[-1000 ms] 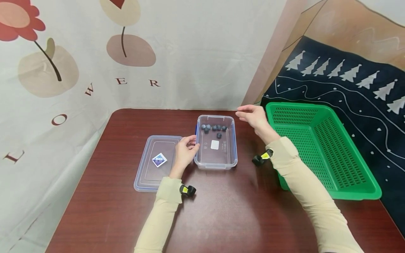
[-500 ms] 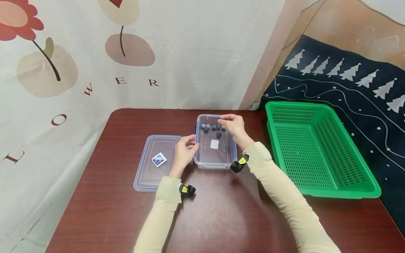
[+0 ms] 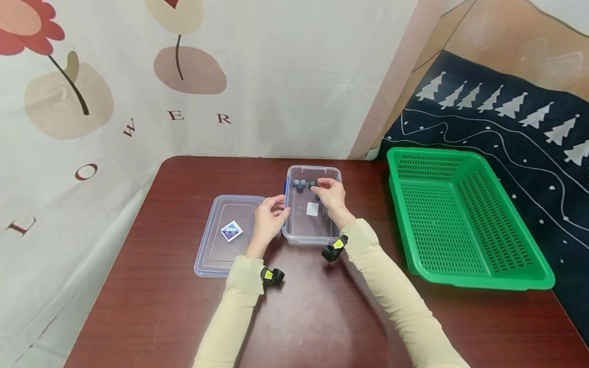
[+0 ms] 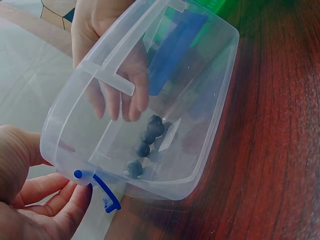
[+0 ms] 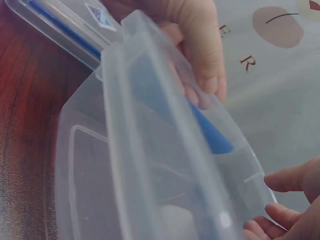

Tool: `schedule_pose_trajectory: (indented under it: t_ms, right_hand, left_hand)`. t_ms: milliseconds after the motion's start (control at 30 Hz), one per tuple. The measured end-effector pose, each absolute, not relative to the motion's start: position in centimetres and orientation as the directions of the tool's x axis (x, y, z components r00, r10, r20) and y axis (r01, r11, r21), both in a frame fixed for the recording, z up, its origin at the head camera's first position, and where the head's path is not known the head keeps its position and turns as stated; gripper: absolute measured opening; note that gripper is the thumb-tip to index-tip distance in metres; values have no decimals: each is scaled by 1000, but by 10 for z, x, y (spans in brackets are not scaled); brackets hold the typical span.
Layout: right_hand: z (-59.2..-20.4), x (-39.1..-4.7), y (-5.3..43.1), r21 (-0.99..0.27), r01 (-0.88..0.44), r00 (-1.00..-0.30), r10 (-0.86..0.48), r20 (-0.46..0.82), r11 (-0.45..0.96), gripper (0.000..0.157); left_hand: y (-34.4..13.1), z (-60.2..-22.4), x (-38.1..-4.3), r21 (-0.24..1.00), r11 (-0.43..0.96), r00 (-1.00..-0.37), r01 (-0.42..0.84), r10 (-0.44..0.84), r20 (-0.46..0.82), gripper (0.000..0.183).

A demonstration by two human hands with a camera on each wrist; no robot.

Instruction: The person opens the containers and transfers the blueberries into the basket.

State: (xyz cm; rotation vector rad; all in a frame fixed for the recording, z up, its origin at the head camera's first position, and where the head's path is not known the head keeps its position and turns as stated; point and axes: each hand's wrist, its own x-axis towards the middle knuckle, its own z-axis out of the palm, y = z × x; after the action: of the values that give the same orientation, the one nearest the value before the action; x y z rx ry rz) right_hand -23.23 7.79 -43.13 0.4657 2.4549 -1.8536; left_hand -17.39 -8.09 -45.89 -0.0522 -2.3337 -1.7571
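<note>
A clear plastic food container [image 3: 298, 225] stands uncovered at the back middle of the table, several blueberries [image 3: 300, 185] lying near its far end. My left hand [image 3: 269, 221] holds its left wall, the thumb at the rim and the fingers outside by a blue clip [image 4: 106, 192] in the left wrist view. Reaching into the container from the right, my right hand [image 3: 332, 197] is over the right-hand berries and covers some of them. In the right wrist view, its thumb and fingers are apart, with nothing visible between them. The clear lid [image 3: 221, 258] lies flat beside my left hand.
A large green slotted basket [image 3: 442, 245] sits on the right side of the dark red-brown table [image 3: 322, 312]. A white printed cloth [image 3: 294, 92] hangs behind the table's back edge. Dark blue fabric with white trees [image 3: 501, 133] lies beyond the basket.
My right hand has moved left and forward-down, from beside the basket over the container's right rim and into it. My left hand, the container and the lid stay in place.
</note>
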Motion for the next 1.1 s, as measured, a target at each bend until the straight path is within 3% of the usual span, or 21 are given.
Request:
schedule_pose_trajectory:
  t_ms: [467,800,1100]
  right_hand:
    - [-442,-234,70,-885,242,-955,260,-144,397,30]
    - [-443,-237,69,-815,312,-948,214,-235,489,29]
    - [-445,-239,68,-771,257,-966,125,-228,583,22]
  left_hand:
    - [-80,-458,-174,945,284,-976,160,-100,195,33]
    - [-81,-462,-176,943,296,-975,155,-109,194,32]
    - [-80,-461,-175,941,303,-976,151,-107,191,32]
